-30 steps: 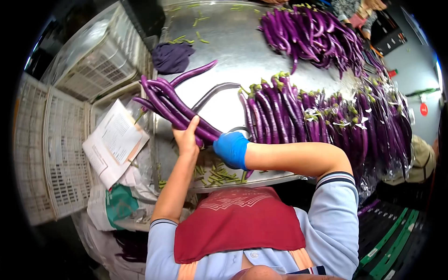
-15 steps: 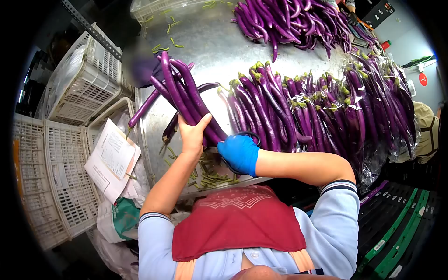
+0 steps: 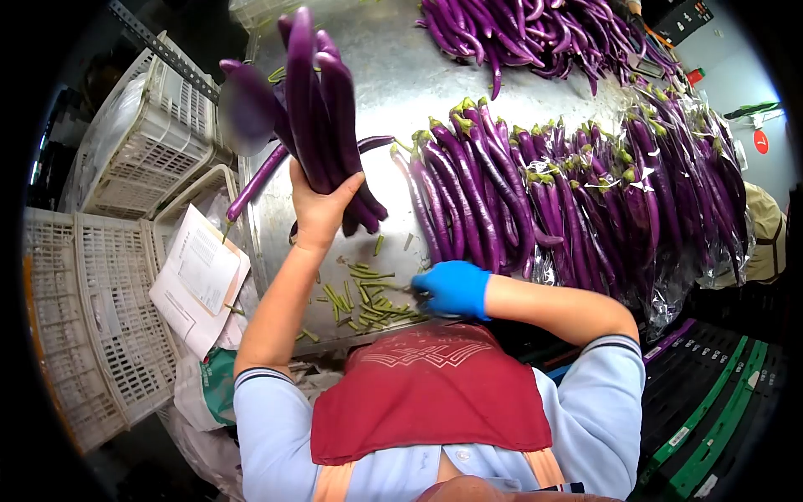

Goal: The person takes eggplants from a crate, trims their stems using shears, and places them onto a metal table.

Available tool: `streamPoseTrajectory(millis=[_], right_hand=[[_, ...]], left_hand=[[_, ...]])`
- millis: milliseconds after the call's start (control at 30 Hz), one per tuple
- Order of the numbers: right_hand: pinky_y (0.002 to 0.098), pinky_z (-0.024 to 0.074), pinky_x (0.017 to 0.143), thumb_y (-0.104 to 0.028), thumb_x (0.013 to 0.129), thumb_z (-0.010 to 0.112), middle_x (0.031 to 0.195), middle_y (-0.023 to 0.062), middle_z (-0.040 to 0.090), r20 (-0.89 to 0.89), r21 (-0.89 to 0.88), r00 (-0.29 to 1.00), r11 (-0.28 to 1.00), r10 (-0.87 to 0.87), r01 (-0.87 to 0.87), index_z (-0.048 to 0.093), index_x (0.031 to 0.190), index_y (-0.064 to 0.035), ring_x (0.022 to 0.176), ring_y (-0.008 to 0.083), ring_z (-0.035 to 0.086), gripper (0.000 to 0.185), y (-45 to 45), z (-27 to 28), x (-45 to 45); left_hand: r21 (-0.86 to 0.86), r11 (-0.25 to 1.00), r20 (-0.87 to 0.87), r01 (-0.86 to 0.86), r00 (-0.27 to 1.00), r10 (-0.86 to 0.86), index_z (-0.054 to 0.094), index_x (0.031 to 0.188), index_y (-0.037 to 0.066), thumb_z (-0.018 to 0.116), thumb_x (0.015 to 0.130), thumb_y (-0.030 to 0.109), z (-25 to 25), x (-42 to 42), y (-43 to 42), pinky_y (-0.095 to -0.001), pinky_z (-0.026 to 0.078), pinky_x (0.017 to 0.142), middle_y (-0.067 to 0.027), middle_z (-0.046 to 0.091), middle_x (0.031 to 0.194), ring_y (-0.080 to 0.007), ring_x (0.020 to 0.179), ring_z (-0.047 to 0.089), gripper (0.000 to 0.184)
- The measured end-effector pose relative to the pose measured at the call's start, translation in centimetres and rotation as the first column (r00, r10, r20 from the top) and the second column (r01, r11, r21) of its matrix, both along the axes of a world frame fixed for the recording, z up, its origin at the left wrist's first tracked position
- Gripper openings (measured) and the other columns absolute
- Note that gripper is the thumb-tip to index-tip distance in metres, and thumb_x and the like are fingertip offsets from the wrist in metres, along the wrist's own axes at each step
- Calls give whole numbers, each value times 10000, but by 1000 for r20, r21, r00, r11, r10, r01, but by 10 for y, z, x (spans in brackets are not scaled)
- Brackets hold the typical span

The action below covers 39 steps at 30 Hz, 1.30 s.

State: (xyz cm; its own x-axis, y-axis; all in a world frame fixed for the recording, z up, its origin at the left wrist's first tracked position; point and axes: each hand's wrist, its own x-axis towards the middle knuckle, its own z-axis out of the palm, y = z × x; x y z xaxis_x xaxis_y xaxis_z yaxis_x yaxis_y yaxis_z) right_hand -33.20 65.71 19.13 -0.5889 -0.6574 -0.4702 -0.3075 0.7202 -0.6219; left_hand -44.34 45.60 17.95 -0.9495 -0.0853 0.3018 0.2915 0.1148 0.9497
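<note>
My bare left hand (image 3: 320, 207) is wrapped round a bunch of long purple eggplants (image 3: 318, 125), raised upright over the metal table (image 3: 385, 84). My right hand (image 3: 454, 290), in a blue glove, is curled near the table's front edge, right of the cut green stems (image 3: 368, 297). Something dark shows at its fingers, too blurred to make out. One more eggplant (image 3: 258, 180) lies at the table's left edge. To the right of my left hand stretches a row of eggplants (image 3: 468, 184) with green tops.
Bagged eggplants (image 3: 652, 192) lie on the right, and a loose pile (image 3: 527, 33) is at the back. White crates (image 3: 125, 318) stand at left, beside papers (image 3: 201, 276). Black and green crates (image 3: 711, 418) are at lower right.
My left hand has lifted the bunch up and left, away from my gloved right hand, which has moved slightly right and down. The view has shifted as well.
</note>
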Motion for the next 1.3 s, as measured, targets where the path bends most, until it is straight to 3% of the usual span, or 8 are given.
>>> streamPoseTrajectory(millis=[67, 200, 267, 367, 800, 1133, 1200, 1300], right_hand=[[415, 475, 697, -220, 794, 552, 861, 173, 625, 101, -39, 963, 966, -251, 256, 578, 1025, -66, 813, 356, 602, 279, 27, 9, -6], [467, 458, 636, -93, 799, 521, 769, 229, 592, -268, -87, 770, 810, -579, 580, 497, 1033, -26, 726, 397, 589, 245, 40, -19, -19], [470, 460, 631, -82, 792, 517, 758, 243, 586, -366, -161, 717, 799, -594, 579, 485, 1046, -25, 715, 408, 584, 262, 25, -29, -27], [467, 481, 639, -88, 775, 528, 736, 231, 594, -474, 39, 696, 777, -539, 628, 491, 1032, -20, 700, 391, 605, 268, 4, -50, -37], [362, 508, 541, -72, 733, 569, 788, 152, 580, -783, 275, 571, 685, -248, 674, 539, 892, -61, 775, 296, 584, 162, -26, -96, -39], [401, 503, 584, -74, 707, 585, 757, 184, 579, -626, 95, 600, 715, -498, 693, 520, 938, -52, 737, 315, 603, 241, -13, -89, -43], [411, 492, 649, -85, 698, 583, 781, 201, 590, -484, -86, 578, 693, -657, 716, 523, 973, -49, 772, 323, 608, 284, -7, -67, -44], [303, 473, 796, -23, 702, 620, 972, 157, 607, 125, -488, 498, 384, -858, 784, 498, 1168, -30, 906, 224, 597, 481, 19, -56, -43]], left_hand=[[33, 998, -19, 48, 999, -47, 394, 1160, 37, 781, 652, 46, -3, -6, -15, -273, 457, 798, -67, 535, 1041, -148, 926, 540, 639], [-69, 995, -76, 76, 994, -81, 386, 1162, 50, 752, 648, -12, 9, -2, -35, -300, 484, 745, -76, 581, 929, -191, 849, 597, 634], [-401, 915, -423, -37, 894, -149, 379, 1200, 52, 772, 617, 18, -3, -13, -50, -353, 477, 745, -104, 585, 941, -258, 865, 600, 704], [-614, 777, -518, -135, 813, -268, 446, 1181, 49, 729, 598, 47, -9, -11, -71, -385, 448, 748, -112, 591, 956, -304, 853, 581, 648], [-876, 443, -482, -192, 414, -772, 554, 1067, 198, 549, 753, 118, 0, -12, -104, -327, 419, 824, -51, 582, 962, -186, 930, 567, 324], [-913, 398, -404, -89, 319, -857, 539, 1064, 178, 563, 731, 126, -12, -13, -75, -307, 426, 795, -36, 565, 959, -174, 909, 565, 338], [-922, 378, -384, -79, 302, -873, 537, 1062, 175, 562, 727, 122, -13, -15, -70, -306, 428, 792, -35, 561, 951, -174, 904, 562, 340], [-926, 373, -376, -62, 253, -891, 529, 1068, 170, 560, 721, 117, -12, -23, -61, -309, 434, 791, -35, 553, 943, -177, 897, 559, 353]])
